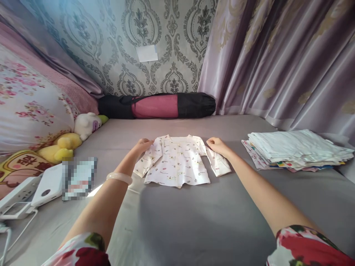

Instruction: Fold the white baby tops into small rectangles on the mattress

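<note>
A small white baby shirt (177,162) with a scattered print and front buttons lies spread flat on the grey bed sheet (177,221), its neckline pointing away from me. My left hand (144,145), with a pale bangle (119,178) on the wrist, is closed at the upper edge of the left sleeve. On the other side, my right hand (218,145) pinches at the upper part of the right sleeve. The fingertips of both hands are partly hidden. Both sleeves angle down and outward beside the shirt's body.
Folded clothes (299,149) are stacked at the right. Along the wall lies a black and pink rolled bag (155,106). Plush toys (87,125), a power strip (20,194), a white device (48,184) and a blurred packet (80,179) sit at the left.
</note>
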Tool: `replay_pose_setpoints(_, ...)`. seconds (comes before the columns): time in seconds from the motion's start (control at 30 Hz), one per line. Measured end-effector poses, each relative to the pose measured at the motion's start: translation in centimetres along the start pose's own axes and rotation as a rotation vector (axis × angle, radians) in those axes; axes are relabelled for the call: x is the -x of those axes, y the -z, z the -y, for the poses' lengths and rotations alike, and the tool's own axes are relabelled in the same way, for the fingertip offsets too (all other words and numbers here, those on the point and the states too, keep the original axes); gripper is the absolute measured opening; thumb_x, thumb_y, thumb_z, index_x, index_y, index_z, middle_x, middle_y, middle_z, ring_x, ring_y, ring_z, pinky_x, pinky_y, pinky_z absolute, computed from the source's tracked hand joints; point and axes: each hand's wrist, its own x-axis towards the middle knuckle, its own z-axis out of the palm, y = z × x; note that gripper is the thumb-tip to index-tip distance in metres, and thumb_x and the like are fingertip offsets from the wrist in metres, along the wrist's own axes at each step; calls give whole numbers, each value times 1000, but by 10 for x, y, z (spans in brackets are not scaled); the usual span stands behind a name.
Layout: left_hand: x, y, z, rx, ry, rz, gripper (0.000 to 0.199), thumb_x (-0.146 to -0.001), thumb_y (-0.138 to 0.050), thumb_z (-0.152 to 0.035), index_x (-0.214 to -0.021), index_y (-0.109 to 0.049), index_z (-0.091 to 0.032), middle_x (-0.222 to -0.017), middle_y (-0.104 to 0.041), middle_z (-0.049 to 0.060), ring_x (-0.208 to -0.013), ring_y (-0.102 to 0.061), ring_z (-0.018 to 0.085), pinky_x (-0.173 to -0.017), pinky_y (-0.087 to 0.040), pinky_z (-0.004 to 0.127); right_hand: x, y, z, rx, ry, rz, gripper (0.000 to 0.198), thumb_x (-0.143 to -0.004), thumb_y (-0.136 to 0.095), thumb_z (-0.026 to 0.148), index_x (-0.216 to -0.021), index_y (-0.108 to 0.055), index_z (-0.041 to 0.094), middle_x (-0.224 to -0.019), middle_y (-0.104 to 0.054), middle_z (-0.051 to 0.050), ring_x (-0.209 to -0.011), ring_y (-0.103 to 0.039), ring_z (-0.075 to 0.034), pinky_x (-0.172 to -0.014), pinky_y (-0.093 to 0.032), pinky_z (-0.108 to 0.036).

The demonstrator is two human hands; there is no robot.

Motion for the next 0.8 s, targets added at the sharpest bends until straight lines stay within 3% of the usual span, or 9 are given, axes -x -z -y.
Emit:
replay_pose_setpoints(0.13,14,13,16,67,-43,70,35,-72,-67,-48,-82,-66,-15,-63,-59,2,-62,-57,16,-58,-44,24,39,11,-1,189,120,-45,10,-86,-54,27,-83,-61,21,-87,-69,-3,-79,-62,-15,-66,-40,-22)
replay_pose_setpoints(0.23,28,21,22,81,-39,125,36,-67,-69,-49,-81,-67,-15,-66,-62,2,-64,-58,16,-59,-44,24,69,14,1,265,133,76,14,-85,-57,36,-80,-59,23,-81,-67,-1,-74,-62,-17,-61,-38,-24)
replay_pose_setpoints(0.4,53,36,25,-13,-19,152,33,-61,-72,-48,-73,-67,-18,-63,-62,1,-61,-55,16,-56,-40,25,97,7,-2,346,149,137,16,-78,-64,36,-83,-55,24,-98,-66,-4,-86,-63,-19,-65,-40,-25)
replay_pose_setpoints(0.6,75,55,26,-57,14,265,20,-55,-70,-32,-73,-69,-22,-57,-59,-2,-58,-53,16,-51,-37,24,97,4,1,491,140,110,5,-77,-53,20,-74,-52,25,-88,-66,-2,-78,-61,-19,-58,-35,-26)
replay_pose_setpoints(0.73,75,61,27,-39,-9,130,16,-58,-64,-29,-72,-68,-21,-63,-64,-1,-65,-59,18,-54,-41,23,82,17,-1,425,17,191,9,-75,-53,26,-66,-53,25,-63,-62,1,-59,-58,-17,-51,-33,-25)
replay_pose_setpoints(0.8,68,63,29,-41,-27,46,20,-60,-61,-27,-76,-68,-19,-67,-65,1,-69,-61,19,-55,-43,23,70,28,-5,373,-30,150,8,-74,-55,28,-67,-56,24,-60,-62,2,-58,-59,-17,-52,-35,-24)
